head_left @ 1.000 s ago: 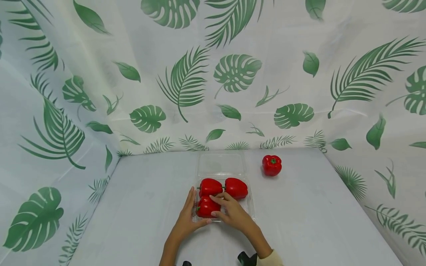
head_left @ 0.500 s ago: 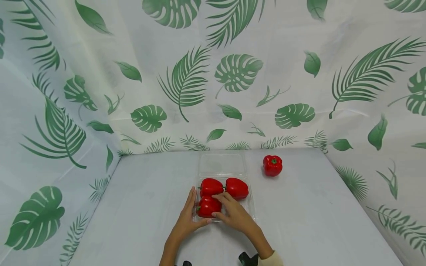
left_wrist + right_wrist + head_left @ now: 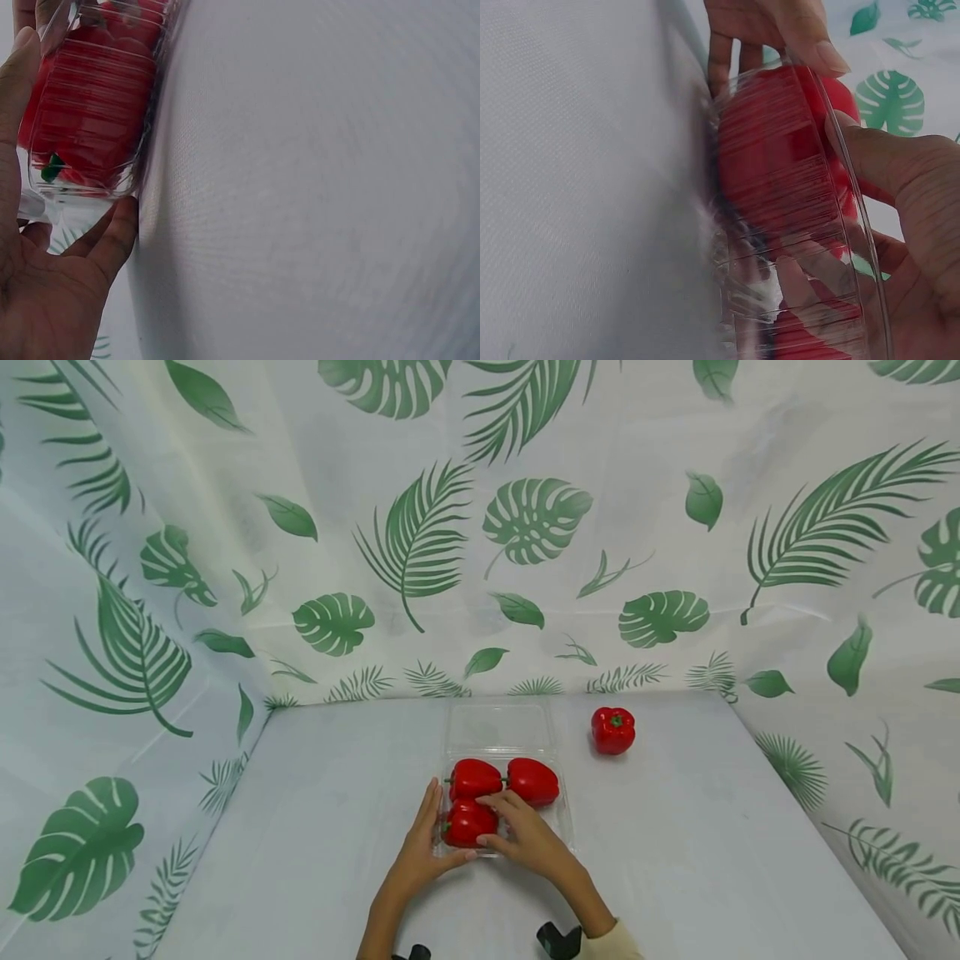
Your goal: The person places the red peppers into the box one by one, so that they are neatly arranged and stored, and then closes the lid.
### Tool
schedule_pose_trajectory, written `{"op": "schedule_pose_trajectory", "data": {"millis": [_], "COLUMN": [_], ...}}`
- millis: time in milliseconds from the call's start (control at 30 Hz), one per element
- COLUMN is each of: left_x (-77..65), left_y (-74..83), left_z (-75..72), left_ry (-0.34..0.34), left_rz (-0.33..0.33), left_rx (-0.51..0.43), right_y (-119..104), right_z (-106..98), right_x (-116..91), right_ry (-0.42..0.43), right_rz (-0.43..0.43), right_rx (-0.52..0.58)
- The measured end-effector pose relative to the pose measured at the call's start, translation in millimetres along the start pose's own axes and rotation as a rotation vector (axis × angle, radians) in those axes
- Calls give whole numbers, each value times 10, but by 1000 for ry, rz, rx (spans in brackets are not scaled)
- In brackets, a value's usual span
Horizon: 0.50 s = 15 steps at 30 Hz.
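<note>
A clear plastic container (image 3: 564, 814) sits at the front middle of the table with its lid (image 3: 500, 727) folded back, holding three red bell peppers. My right hand (image 3: 532, 842) grips the front bell pepper (image 3: 467, 825), thumb at its front and fingers behind. Behind it lies a second pepper (image 3: 474, 777), with a third pepper (image 3: 534, 782) to its right. Along the container's left wall stretch the straight fingers of my left hand (image 3: 422, 850), its thumb extended across the front edge. The right wrist view shows the right thumb (image 3: 877, 157) inside the rim, against the red pepper.
One more red bell pepper (image 3: 612, 731) stands at the back right of the white table (image 3: 675, 860), stem up. Leaf-patterned sheets (image 3: 555, 610) close off the back and both sides.
Both hands keep almost the same place; the right hand's fingers stay around the front pepper. The small shift of the head view aside, nothing else has moved.
</note>
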<state>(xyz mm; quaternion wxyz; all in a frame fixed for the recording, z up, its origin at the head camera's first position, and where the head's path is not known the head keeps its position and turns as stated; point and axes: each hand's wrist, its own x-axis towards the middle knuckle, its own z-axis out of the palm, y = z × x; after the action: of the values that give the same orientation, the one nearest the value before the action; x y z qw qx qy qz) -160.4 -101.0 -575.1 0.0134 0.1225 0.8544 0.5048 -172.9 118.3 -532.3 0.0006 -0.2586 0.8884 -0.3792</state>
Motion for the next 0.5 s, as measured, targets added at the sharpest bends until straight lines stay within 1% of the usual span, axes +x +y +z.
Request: {"op": "schedule_pose_trajectory", "data": {"millis": [233, 333, 433, 500], "left_x": [16, 11, 9, 10], "left_y": [15, 21, 28, 26], "left_z": [-4, -7, -11, -10], "left_ry": [-2, -2, -1, 3], "left_rz": [2, 6, 8, 13], "left_rx": [7, 3, 4, 5], "right_y": [-11, -4, 12, 23], "right_z": [-28, -35, -47, -69], "right_x": [8, -6, -25, -37], "right_ry": [-1, 0, 13, 22], "right_rz": [-4, 2, 2, 2], "right_rx": [6, -10, -20, -3]}}
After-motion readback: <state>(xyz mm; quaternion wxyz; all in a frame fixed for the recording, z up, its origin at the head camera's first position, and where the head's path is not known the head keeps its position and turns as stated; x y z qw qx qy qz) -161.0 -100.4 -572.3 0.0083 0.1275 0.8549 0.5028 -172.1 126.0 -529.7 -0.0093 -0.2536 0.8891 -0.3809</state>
